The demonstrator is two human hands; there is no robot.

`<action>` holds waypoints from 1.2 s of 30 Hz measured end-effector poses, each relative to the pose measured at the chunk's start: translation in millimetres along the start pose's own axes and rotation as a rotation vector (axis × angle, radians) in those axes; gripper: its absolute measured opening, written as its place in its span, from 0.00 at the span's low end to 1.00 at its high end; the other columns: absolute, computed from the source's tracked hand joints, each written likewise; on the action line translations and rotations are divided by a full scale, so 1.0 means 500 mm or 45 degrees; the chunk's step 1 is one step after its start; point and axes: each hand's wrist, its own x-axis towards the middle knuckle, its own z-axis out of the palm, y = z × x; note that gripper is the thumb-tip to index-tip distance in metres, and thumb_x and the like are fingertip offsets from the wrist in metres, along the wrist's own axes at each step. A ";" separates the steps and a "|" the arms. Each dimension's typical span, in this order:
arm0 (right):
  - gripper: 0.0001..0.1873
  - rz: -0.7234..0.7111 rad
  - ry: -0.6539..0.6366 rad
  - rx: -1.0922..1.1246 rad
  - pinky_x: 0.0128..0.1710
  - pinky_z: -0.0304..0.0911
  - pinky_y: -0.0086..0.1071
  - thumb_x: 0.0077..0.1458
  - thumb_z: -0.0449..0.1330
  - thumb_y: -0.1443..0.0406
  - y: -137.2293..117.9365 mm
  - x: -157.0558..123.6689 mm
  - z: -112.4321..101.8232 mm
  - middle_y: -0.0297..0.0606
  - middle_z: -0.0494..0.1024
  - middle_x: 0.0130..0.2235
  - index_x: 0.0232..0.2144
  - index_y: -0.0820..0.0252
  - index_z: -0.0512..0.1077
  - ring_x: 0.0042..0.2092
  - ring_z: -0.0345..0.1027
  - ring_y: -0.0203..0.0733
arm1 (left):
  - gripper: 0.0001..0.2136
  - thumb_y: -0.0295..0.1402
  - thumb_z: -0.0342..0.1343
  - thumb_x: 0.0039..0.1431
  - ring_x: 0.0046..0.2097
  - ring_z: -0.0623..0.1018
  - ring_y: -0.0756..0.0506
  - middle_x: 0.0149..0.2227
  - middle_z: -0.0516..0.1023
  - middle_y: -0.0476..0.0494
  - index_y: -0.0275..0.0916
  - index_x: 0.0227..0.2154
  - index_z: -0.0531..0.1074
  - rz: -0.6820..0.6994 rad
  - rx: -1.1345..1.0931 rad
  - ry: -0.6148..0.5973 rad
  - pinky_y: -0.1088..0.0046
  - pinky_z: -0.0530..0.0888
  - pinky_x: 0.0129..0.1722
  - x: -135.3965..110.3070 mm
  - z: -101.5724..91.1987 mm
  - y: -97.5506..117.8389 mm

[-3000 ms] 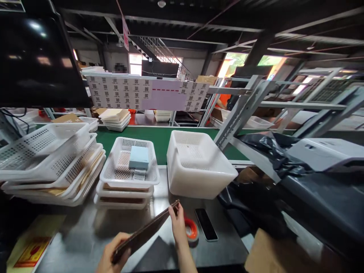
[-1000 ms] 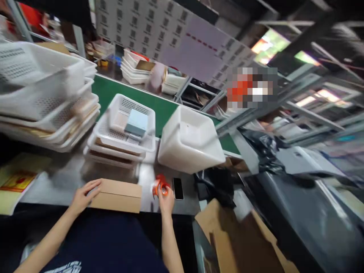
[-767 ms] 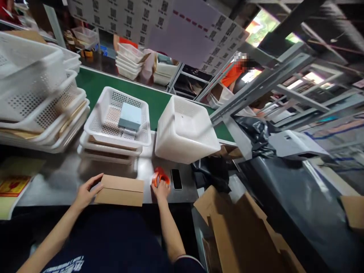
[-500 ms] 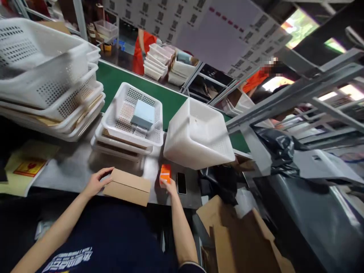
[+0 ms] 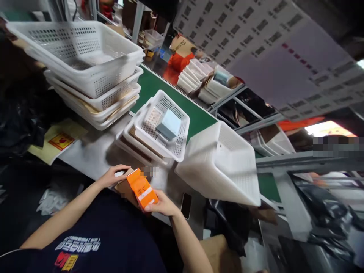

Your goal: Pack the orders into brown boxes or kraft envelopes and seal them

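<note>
Steel worktop (image 5: 88, 155), green belt (image 5: 200, 123) along its far side. Right hand (image 5: 163, 204): closed on an orange tape dispenser (image 5: 141, 187), thumb lapped over the near end, fingers mostly hidden. I hold it tilted over the brown cardboard carton (image 5: 124, 187), which shows only in part at the worktop's near edge. Left hand (image 5: 111, 176): thumb and fingers parted in a C, tips at the carton's left end; whether they pinch it or merely steady it, I cannot tell.

Counts: one dispenser, one carton, one phone (image 5: 186, 204) lying to my right. Middle stack: three perforated white baskets (image 5: 156, 146), the top one holding one pale blue box (image 5: 170, 123). Left basket stack (image 5: 113, 77): at least four. Deep white tub (image 5: 196, 161) right of these; nested number unclear. One red label (image 5: 61, 141) on yellow, far left.
</note>
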 end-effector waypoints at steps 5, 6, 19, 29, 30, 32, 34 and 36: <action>0.31 0.180 -0.178 0.106 0.39 0.70 0.32 0.44 0.78 0.48 0.003 0.009 -0.052 0.39 0.82 0.36 0.42 0.63 0.81 0.35 0.73 0.39 | 0.25 0.49 0.69 0.55 0.58 0.80 0.34 0.57 0.82 0.37 0.42 0.53 0.82 -0.016 -0.044 0.025 0.53 0.74 0.63 -0.003 0.012 -0.012; 0.31 0.213 -0.197 0.102 0.39 0.70 0.32 0.42 0.78 0.48 0.005 0.002 -0.064 0.38 0.82 0.35 0.42 0.63 0.81 0.34 0.72 0.39 | 0.25 0.47 0.69 0.55 0.58 0.80 0.35 0.57 0.82 0.37 0.42 0.53 0.82 -0.009 -0.053 0.016 0.53 0.74 0.64 -0.003 0.013 -0.015; 0.23 0.180 -0.098 -0.163 0.36 0.69 0.33 0.50 0.74 0.51 -0.006 -0.012 -0.023 0.37 0.81 0.36 0.43 0.57 0.79 0.34 0.69 0.39 | 0.24 0.41 0.69 0.54 0.56 0.81 0.38 0.55 0.83 0.38 0.41 0.54 0.81 0.003 -0.134 0.004 0.59 0.74 0.61 0.006 0.021 -0.026; 0.30 0.144 0.125 -0.145 0.29 0.66 0.34 0.46 0.71 0.38 0.020 0.030 0.022 0.36 0.75 0.27 0.31 0.59 0.77 0.27 0.63 0.38 | 0.23 0.43 0.66 0.56 0.57 0.78 0.36 0.55 0.80 0.36 0.40 0.53 0.80 -0.001 0.062 0.175 0.54 0.72 0.64 -0.018 0.028 0.014; 0.30 0.160 0.140 -0.151 0.30 0.66 0.34 0.45 0.72 0.39 0.021 0.033 0.023 0.35 0.75 0.27 0.31 0.59 0.78 0.27 0.62 0.38 | 0.20 0.45 0.65 0.57 0.59 0.77 0.35 0.56 0.79 0.36 0.41 0.50 0.81 0.004 0.145 0.250 0.52 0.70 0.65 -0.022 0.029 0.023; 0.30 0.183 0.125 -0.120 0.32 0.66 0.36 0.42 0.73 0.40 0.024 0.034 0.020 0.35 0.75 0.28 0.34 0.58 0.79 0.28 0.62 0.38 | 0.17 0.50 0.60 0.62 0.63 0.73 0.32 0.58 0.77 0.35 0.42 0.40 0.83 -0.040 0.290 0.312 0.47 0.66 0.68 -0.031 0.032 0.043; 0.31 0.191 0.099 -0.095 0.32 0.65 0.36 0.41 0.73 0.39 0.026 0.030 0.015 0.34 0.75 0.29 0.34 0.58 0.79 0.28 0.61 0.38 | 0.23 0.54 0.54 0.66 0.65 0.71 0.31 0.59 0.77 0.36 0.41 0.31 0.83 -0.120 0.329 0.207 0.47 0.67 0.68 -0.041 0.036 0.066; 0.31 0.195 0.087 -0.097 0.31 0.64 0.35 0.41 0.73 0.39 0.028 0.024 0.010 0.33 0.73 0.28 0.32 0.58 0.77 0.28 0.60 0.37 | 0.27 0.56 0.50 0.68 0.64 0.73 0.32 0.61 0.76 0.36 0.40 0.29 0.82 -0.167 0.232 0.076 0.51 0.73 0.63 -0.050 0.042 0.090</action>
